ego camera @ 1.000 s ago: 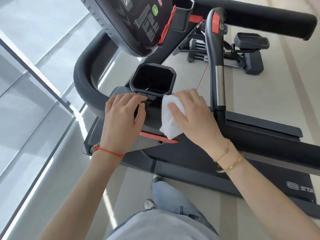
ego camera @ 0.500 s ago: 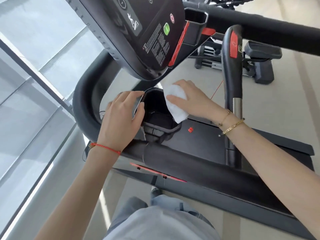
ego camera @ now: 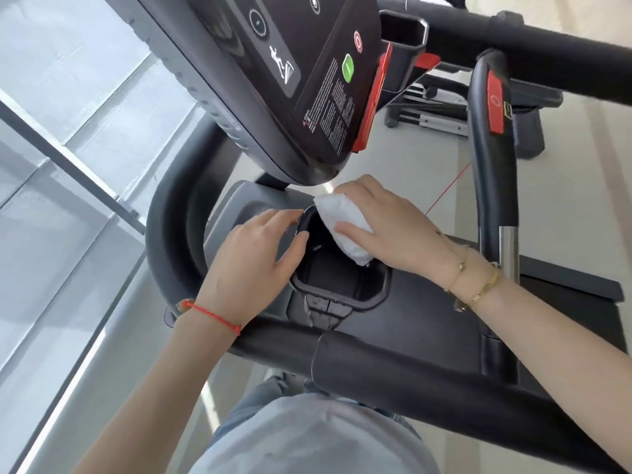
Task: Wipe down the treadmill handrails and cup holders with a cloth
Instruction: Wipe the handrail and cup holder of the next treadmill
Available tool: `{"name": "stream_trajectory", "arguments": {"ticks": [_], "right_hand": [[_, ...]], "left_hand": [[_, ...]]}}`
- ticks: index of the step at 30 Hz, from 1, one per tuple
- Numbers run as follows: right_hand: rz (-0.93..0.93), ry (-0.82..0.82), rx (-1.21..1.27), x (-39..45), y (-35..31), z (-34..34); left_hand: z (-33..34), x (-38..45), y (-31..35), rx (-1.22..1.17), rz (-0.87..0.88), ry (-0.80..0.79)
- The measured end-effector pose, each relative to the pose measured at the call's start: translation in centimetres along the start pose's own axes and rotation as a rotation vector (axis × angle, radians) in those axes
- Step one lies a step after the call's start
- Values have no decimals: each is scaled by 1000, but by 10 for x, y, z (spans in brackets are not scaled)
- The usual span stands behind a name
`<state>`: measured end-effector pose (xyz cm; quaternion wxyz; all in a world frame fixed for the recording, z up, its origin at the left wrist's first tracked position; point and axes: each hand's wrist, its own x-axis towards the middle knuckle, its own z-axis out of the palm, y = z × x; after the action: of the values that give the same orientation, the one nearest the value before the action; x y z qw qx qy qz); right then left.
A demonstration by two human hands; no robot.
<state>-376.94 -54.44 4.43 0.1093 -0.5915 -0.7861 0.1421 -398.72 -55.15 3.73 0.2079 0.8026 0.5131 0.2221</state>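
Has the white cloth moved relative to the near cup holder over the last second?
Yes. The cloth, held by the right hand, went from the console surface beside the cup holder onto its far rim.

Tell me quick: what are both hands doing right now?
Left hand: open, fingers resting on the left rim of the cup holder, holding nothing.
Right hand: grips the white cloth, pressing it at the cup holder's far edge.

We see a tall window (ego camera: 58, 138) at left, a pale floor (ego camera: 581, 206), another exercise machine (ego camera: 444, 114) beyond, and a thin red cord (ego camera: 448, 189) stretched taut.
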Motion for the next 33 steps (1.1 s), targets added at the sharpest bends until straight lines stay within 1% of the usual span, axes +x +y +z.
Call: {"name": "stream_trajectory", "arguments": {"ticks": [3,10,13,15,19,22,25,28,30,33], "right_hand": [[124,5,43,-14,8,-3],[74,53,-129,15,-24,5],[107,63,-117,10,-24,6],[194,85,-33,-4,-15,5],[497,139,218,-30,-11,10],[642,184,308,-44,-21,23],[719,220,347,-49,-27,26],[723,182,373,-34,-24,16],[727,192,402,-28,-27,13],[818,191,405,-48,-42,20]], "left_hand": [[-2,1,-5,3,30,-16],[-2,5,-11,-64,80,-57],[-2,7,-13,-81,102,-74],[-3,9,-16,-71,122,-82],[-5,12,-18,-56,166,-105],[-6,12,-17,-81,199,-107],[-7,13,-18,-97,221,-116],[-7,15,-18,-112,231,-131],[-7,15,-19,-110,232,-136],[-7,15,-19,-121,227,-136]]}}
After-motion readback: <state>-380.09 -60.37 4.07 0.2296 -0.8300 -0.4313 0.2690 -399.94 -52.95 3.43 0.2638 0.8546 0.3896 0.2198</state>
